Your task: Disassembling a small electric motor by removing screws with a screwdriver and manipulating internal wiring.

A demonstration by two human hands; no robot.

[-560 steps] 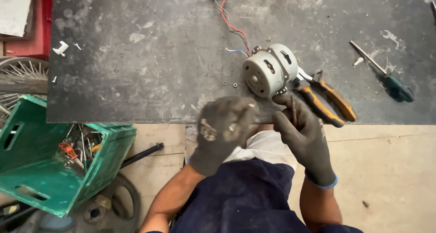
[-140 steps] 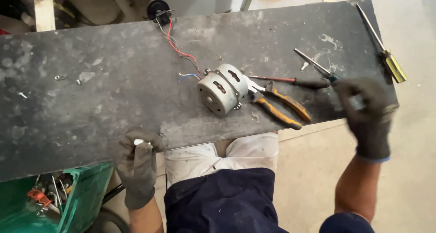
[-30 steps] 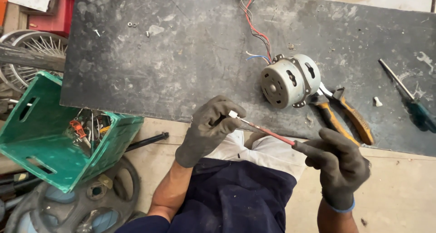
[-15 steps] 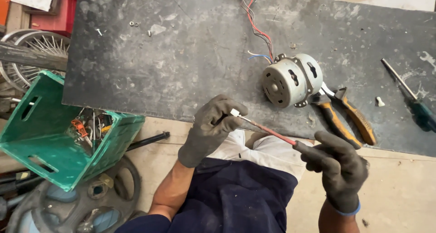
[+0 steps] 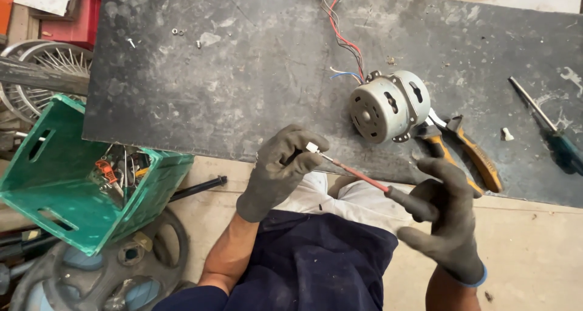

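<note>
My left hand (image 5: 278, 170), in a dark glove, pinches a small white part (image 5: 312, 148) between thumb and fingers just below the table edge. My right hand (image 5: 443, 219), also gloved, grips the black handle of a thin red-shafted screwdriver (image 5: 358, 175). Its tip rests against the white part. A grey electric motor (image 5: 386, 105) with coloured wires (image 5: 343, 39) lies on the dark table (image 5: 231, 86) above my hands. Orange-handled pliers (image 5: 464, 153) lie right of the motor.
A teal-handled screwdriver (image 5: 549, 132) lies at the table's right end, a small white piece (image 5: 505, 134) near it. Loose screws (image 5: 176, 35) sit at the far left. A green crate (image 5: 85, 183) of tools, a wheel (image 5: 42, 62) and weight plates (image 5: 121, 268) occupy the floor left.
The view has shifted slightly. My right hand's fingers have spread more around the screwdriver handle; the tip stays at the white part in my left hand.
</note>
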